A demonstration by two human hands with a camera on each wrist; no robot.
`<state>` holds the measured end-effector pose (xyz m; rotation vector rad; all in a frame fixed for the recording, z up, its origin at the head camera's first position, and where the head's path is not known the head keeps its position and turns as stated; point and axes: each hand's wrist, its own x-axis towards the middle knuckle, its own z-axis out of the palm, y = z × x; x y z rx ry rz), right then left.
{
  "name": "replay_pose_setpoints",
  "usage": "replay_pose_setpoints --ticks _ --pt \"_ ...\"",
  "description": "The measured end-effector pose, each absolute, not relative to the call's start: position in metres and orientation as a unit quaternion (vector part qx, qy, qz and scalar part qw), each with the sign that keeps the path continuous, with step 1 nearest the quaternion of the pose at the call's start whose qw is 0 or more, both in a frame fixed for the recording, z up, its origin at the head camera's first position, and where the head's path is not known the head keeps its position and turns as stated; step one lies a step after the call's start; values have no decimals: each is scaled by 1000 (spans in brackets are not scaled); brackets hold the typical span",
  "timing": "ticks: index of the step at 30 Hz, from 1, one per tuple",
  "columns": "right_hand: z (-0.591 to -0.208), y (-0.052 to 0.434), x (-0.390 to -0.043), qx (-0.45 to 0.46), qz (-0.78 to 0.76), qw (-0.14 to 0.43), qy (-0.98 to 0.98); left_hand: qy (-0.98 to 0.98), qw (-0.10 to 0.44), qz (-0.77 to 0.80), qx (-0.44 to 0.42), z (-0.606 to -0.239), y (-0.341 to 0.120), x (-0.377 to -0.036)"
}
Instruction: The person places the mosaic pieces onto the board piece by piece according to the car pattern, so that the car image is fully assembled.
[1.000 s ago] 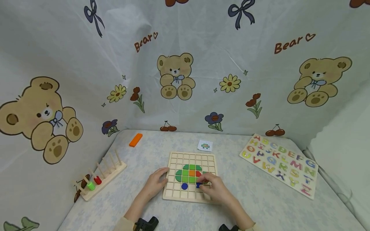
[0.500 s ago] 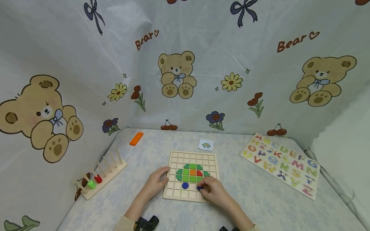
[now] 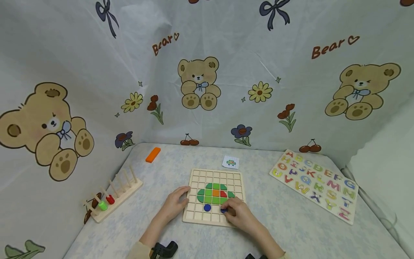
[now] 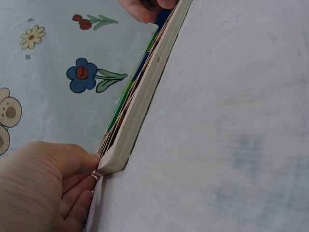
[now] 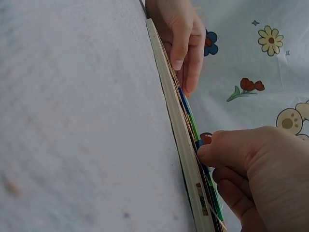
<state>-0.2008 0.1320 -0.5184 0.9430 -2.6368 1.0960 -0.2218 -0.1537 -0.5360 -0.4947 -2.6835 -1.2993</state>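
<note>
My left hand (image 3: pixel 175 202) rests against the left edge of a wooden grid board (image 3: pixel 197 218), its thumb touching that edge in the left wrist view. Over the board's lower right part, my right hand (image 3: pixel 240 213) pinches a small dark blue piece (image 3: pixel 223 210) between thumb and fingers; the fingers partly hide it. In the right wrist view the right thumb (image 5: pixel 205 154) is at this blue piece, close to the board's surface. A blue round piece (image 3: pixel 207 208) lies on the grid further left. Above it sit green pieces (image 3: pixel 208 199), an orange square (image 3: pixel 215 193) and a red piece (image 3: pixel 223 194).
Behind the board lies a small picture card (image 3: pixel 230 162). A wooden peg stand (image 3: pixel 121 198) with green and red beads is at the left, and an orange block (image 3: pixel 153 155) lies behind it. To the right is an alphabet board (image 3: pixel 318 181).
My right hand has shifted slightly with the blue piece, which has turned from lying flatter to tilted and then back down toward the grid. The left hand has stayed at the board's edge.
</note>
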Motion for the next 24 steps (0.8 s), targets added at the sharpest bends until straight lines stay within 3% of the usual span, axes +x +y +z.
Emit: replay_pose_setpoints --ticks 24 --pt "-525 132 -204 328 395 103 -852 -888 56 -427 -162 -534 -153 -222"
